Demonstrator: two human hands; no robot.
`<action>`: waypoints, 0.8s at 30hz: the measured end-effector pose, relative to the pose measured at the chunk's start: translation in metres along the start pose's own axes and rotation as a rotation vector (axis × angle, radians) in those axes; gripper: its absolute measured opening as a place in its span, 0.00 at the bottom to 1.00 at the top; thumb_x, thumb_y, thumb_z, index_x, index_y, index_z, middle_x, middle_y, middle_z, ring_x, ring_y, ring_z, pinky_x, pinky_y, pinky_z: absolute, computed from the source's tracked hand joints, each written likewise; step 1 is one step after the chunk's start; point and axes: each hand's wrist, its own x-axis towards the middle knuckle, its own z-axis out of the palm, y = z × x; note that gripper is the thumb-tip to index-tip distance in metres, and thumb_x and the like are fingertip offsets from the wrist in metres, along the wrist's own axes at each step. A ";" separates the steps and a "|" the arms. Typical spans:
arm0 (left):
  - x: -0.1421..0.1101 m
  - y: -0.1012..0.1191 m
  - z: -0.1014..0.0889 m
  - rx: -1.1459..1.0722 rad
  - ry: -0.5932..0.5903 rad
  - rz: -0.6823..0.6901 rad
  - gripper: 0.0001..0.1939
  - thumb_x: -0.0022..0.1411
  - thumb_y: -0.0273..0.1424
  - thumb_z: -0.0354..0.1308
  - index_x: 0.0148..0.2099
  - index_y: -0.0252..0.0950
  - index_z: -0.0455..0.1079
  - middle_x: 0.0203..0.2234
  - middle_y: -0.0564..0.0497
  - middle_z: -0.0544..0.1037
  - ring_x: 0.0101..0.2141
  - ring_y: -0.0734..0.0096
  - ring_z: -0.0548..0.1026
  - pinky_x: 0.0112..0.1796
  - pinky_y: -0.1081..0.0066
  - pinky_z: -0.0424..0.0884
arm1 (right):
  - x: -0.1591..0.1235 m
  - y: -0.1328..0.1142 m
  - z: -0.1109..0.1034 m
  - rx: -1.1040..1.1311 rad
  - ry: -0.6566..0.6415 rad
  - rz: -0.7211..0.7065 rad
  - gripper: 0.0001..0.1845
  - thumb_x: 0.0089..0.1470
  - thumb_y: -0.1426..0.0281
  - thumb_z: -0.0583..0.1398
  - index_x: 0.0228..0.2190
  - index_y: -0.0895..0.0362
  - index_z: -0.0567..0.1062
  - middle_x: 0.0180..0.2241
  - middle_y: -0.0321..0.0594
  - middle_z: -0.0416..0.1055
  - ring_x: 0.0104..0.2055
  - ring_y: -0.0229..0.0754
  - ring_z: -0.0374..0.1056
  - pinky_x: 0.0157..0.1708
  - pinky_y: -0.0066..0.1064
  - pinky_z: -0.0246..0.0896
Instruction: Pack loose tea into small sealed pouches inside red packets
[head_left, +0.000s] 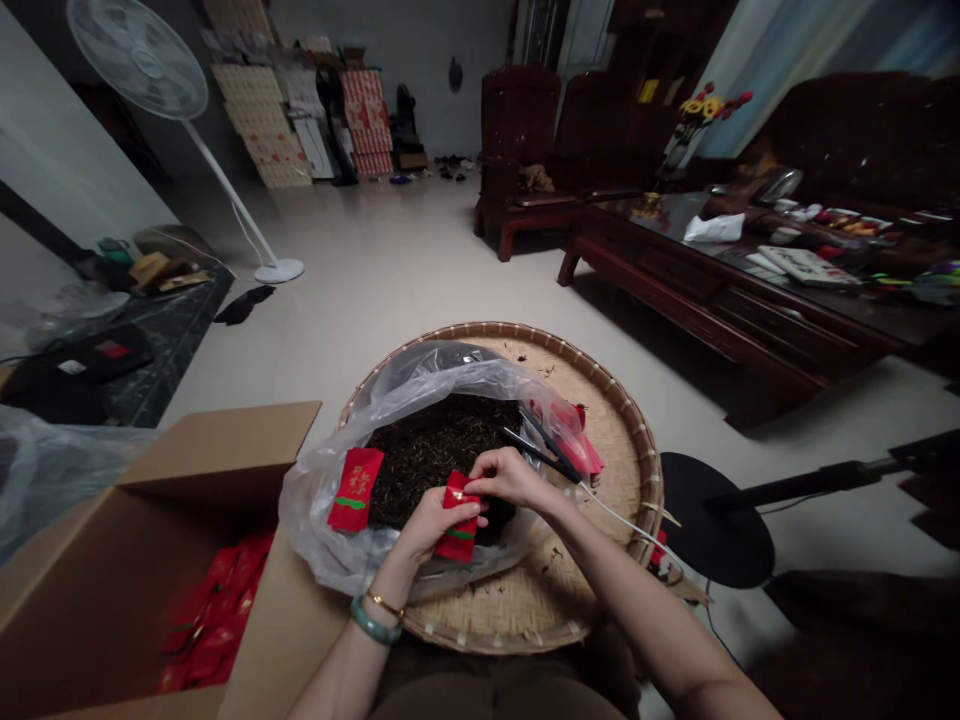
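A small red packet (454,545) with a green band is held upright over a clear plastic bag (315,520) of dark loose tea leaves (420,440). My left hand (435,522) grips its middle, and the fingers of my right hand (504,474) pinch its top edge. Another red packet (355,490), with gold lettering, lies on the bag's left side. Just beyond my right hand rests a black corded heat sealer (551,450), its two arms apart. More red packets (577,440) sit partly under the bag's right edge. Whether the held packet is filled is hidden.
The bag stands on a round woven bamboo tray (611,430). At the left, an open cardboard box (90,590) contains several red packets (221,610). A black round stand base (716,520) is at the right. Beyond are a white fan (277,270) and a dark wooden table (690,290).
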 end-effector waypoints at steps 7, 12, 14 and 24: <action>0.004 -0.004 0.008 0.062 0.009 -0.028 0.19 0.36 0.34 0.71 0.32 0.29 0.75 0.23 0.47 0.80 0.24 0.65 0.79 0.28 0.72 0.72 | 0.002 -0.019 -0.001 -0.339 -0.078 -0.106 0.16 0.47 0.58 0.63 0.24 0.59 0.75 0.21 0.33 0.69 0.22 0.33 0.60 0.22 0.23 0.48; 0.003 -0.002 0.011 0.066 -0.017 -0.019 0.20 0.38 0.35 0.71 0.35 0.30 0.73 0.25 0.47 0.80 0.23 0.66 0.78 0.25 0.73 0.72 | 0.009 -0.010 0.005 -0.509 -0.047 -0.241 0.19 0.52 0.59 0.60 0.18 0.59 0.71 0.18 0.32 0.65 0.21 0.31 0.56 0.22 0.23 0.44; 0.003 -0.002 0.012 0.061 -0.013 -0.025 0.21 0.39 0.37 0.70 0.34 0.29 0.72 0.25 0.47 0.79 0.22 0.65 0.78 0.23 0.74 0.71 | 0.011 -0.006 0.007 -0.515 -0.064 -0.259 0.18 0.52 0.60 0.60 0.18 0.59 0.71 0.17 0.31 0.64 0.20 0.31 0.56 0.22 0.23 0.43; 0.006 -0.002 0.010 -0.008 0.086 -0.053 0.24 0.39 0.40 0.69 0.35 0.30 0.71 0.31 0.41 0.81 0.21 0.68 0.78 0.22 0.75 0.70 | -0.002 0.009 -0.020 -0.667 0.461 -0.148 0.14 0.56 0.63 0.56 0.41 0.58 0.72 0.38 0.45 0.71 0.42 0.45 0.63 0.42 0.33 0.57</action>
